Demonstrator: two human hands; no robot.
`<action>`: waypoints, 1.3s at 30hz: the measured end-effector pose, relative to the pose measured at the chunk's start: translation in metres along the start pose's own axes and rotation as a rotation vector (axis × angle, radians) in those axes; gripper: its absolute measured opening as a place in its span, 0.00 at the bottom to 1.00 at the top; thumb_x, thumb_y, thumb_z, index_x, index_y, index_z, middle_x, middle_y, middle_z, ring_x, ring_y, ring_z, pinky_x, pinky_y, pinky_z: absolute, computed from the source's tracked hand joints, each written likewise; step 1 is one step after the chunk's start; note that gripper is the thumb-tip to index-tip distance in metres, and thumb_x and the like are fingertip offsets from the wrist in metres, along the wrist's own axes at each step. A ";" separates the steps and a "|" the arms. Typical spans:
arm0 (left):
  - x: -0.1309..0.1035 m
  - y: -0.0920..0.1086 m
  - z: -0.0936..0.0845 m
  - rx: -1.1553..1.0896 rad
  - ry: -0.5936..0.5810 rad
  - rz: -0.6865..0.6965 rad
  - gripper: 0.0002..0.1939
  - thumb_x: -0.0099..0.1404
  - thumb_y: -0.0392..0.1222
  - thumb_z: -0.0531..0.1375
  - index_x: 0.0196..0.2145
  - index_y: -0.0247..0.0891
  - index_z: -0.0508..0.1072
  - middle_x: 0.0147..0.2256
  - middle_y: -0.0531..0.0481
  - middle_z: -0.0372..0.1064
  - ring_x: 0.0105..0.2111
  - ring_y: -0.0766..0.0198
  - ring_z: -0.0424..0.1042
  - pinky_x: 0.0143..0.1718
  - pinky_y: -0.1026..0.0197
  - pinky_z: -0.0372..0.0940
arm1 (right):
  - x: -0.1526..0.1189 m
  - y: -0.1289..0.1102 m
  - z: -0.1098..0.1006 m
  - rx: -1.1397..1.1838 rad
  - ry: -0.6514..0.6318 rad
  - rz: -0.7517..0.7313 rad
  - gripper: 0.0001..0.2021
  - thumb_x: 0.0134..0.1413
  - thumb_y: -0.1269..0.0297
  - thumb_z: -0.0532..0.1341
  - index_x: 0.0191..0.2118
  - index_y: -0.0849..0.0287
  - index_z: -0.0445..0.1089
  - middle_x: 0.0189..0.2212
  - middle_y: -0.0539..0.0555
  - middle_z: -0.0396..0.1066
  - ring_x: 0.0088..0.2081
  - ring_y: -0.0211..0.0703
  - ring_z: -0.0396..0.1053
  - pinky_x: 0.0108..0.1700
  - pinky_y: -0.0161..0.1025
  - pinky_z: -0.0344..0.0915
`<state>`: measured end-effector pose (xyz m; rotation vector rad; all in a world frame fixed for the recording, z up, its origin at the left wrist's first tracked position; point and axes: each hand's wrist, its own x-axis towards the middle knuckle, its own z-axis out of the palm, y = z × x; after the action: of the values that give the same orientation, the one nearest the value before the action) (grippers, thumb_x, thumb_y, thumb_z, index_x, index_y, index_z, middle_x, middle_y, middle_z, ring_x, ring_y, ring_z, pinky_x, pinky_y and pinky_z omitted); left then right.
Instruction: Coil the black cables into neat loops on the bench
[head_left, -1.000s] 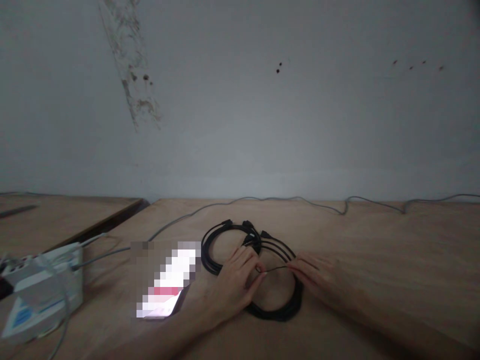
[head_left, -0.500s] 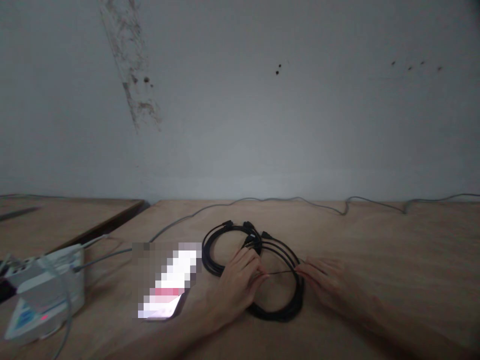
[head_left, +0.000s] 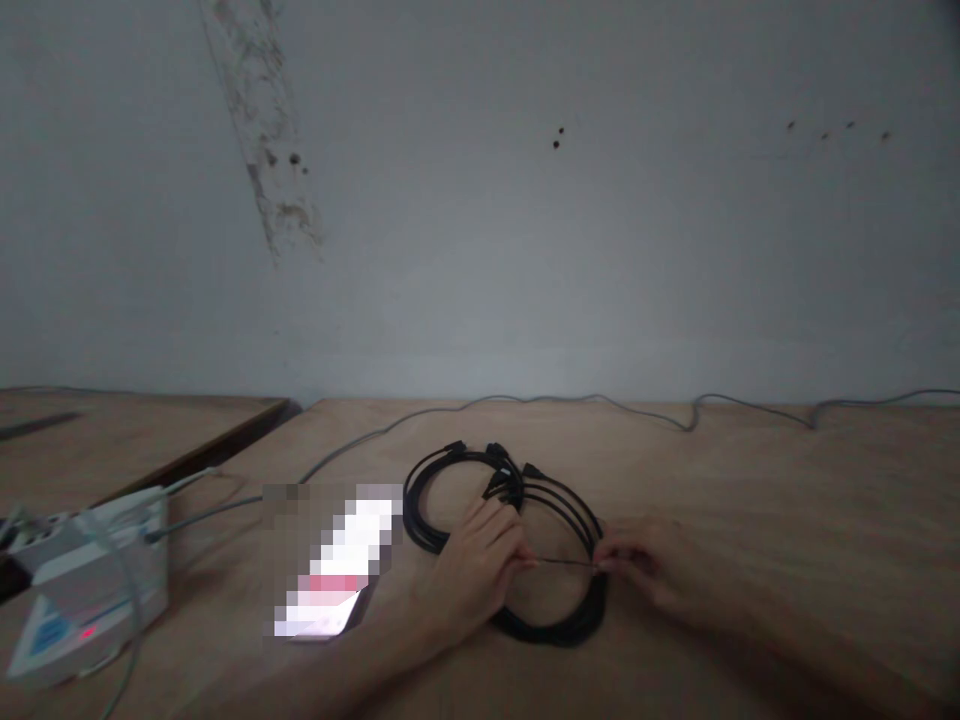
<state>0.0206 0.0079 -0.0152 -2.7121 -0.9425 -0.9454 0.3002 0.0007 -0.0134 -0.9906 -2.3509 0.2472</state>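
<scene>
Two coils of black cable lie side by side on the wooden table: a left coil [head_left: 424, 531] and a right coil [head_left: 551, 632], their dark plugs [head_left: 497, 480] gathered near where they meet. Over the right coil, a thin dark tie [head_left: 559, 562] is stretched between my hands. My left hand [head_left: 484, 550] pinches its left end, fingers closed, covering part of both coils. At the right rim of that coil, my right hand [head_left: 637, 560] pinches the other end between thumb and fingers. What the tie is made of cannot be made out.
A lit phone [head_left: 337, 570], partly pixelated, lies left of the coils. Further left stands a white power strip [head_left: 97, 590] with a glowing red light. A grey cord [head_left: 450, 408] runs along the back near the wall. A gap [head_left: 202, 460] separates a second table at left.
My right hand has shifted slightly down, and its fingers have curled more around the tie's end. The tie now slopes down to the right. The coils have stayed in place.
</scene>
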 end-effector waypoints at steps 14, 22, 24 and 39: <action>0.000 -0.010 -0.001 -0.261 0.048 -0.210 0.06 0.65 0.34 0.68 0.33 0.39 0.74 0.32 0.54 0.72 0.34 0.62 0.70 0.36 0.61 0.63 | -0.005 0.007 0.012 0.091 0.062 0.112 0.08 0.66 0.60 0.61 0.41 0.53 0.77 0.32 0.50 0.77 0.31 0.41 0.72 0.34 0.36 0.66; 0.001 -0.010 0.000 -0.288 0.024 -0.315 0.07 0.63 0.34 0.69 0.30 0.38 0.75 0.30 0.54 0.73 0.32 0.62 0.71 0.35 0.62 0.63 | -0.008 0.015 0.015 0.003 0.159 0.047 0.11 0.69 0.63 0.56 0.42 0.52 0.78 0.36 0.53 0.80 0.37 0.45 0.77 0.41 0.41 0.71; 0.001 -0.010 0.000 -0.277 0.026 -0.300 0.08 0.62 0.33 0.69 0.29 0.38 0.74 0.30 0.54 0.73 0.33 0.62 0.71 0.35 0.62 0.63 | -0.009 0.017 0.015 -0.036 0.155 0.027 0.13 0.70 0.64 0.55 0.43 0.52 0.78 0.37 0.53 0.80 0.38 0.46 0.77 0.42 0.42 0.71; 0.004 -0.005 -0.005 -0.046 0.042 -0.042 0.11 0.69 0.29 0.58 0.29 0.39 0.67 0.29 0.52 0.68 0.32 0.61 0.68 0.34 0.60 0.63 | -0.001 0.007 0.004 0.200 -0.038 0.228 0.12 0.66 0.64 0.58 0.33 0.55 0.77 0.24 0.49 0.74 0.27 0.41 0.71 0.30 0.35 0.62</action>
<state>0.0170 0.0121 -0.0092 -2.7088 -0.9860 -1.0405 0.3024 0.0053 -0.0199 -1.1615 -2.1941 0.5820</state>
